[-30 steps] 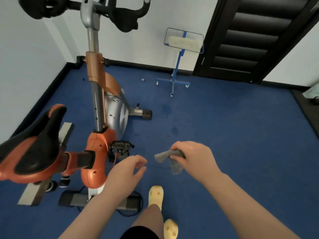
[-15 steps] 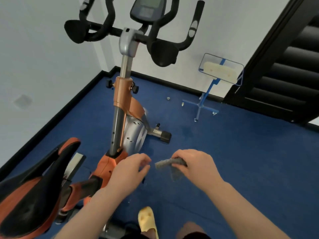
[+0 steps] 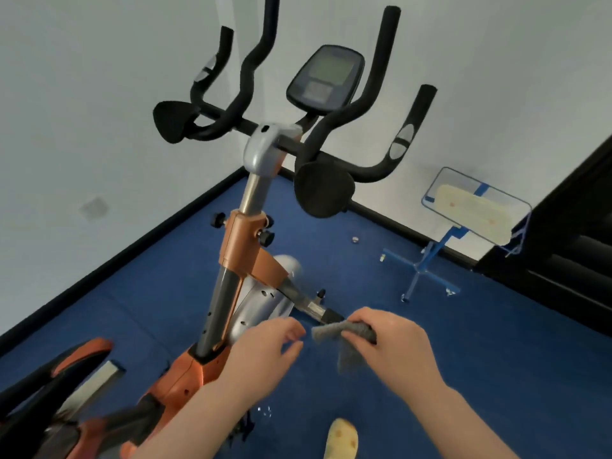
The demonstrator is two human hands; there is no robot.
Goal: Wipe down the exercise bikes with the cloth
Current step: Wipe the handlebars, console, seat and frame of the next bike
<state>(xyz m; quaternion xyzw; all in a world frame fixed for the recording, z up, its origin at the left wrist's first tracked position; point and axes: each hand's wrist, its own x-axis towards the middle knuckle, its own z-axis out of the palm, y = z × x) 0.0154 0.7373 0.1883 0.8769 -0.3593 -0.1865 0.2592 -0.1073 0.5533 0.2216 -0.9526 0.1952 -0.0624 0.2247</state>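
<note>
An orange and silver exercise bike [image 3: 245, 260] stands ahead on the left. Its black handlebars [image 3: 334, 140] and grey console [image 3: 326, 79] rise at the top, and its black and orange saddle [image 3: 49, 376] shows at the lower left. My right hand [image 3: 390, 342] grips a small grey cloth [image 3: 344, 346], which hangs in the air right of the bike's frame. My left hand [image 3: 265, 349] hovers just left of the cloth with loosely curled fingers and holds nothing.
Blue carpet [image 3: 463, 359] covers the floor. A blue stand with a wire tray [image 3: 477, 207] sits by the far wall on the right, next to a dark louvred door [image 3: 579, 226]. A small metal part [image 3: 355, 240] lies on the carpet. My yellow shoe [image 3: 341, 438] is below.
The view has tilted upward, bringing the handlebars and console fully into sight. Both hands stay close together, the right one still holding the cloth.
</note>
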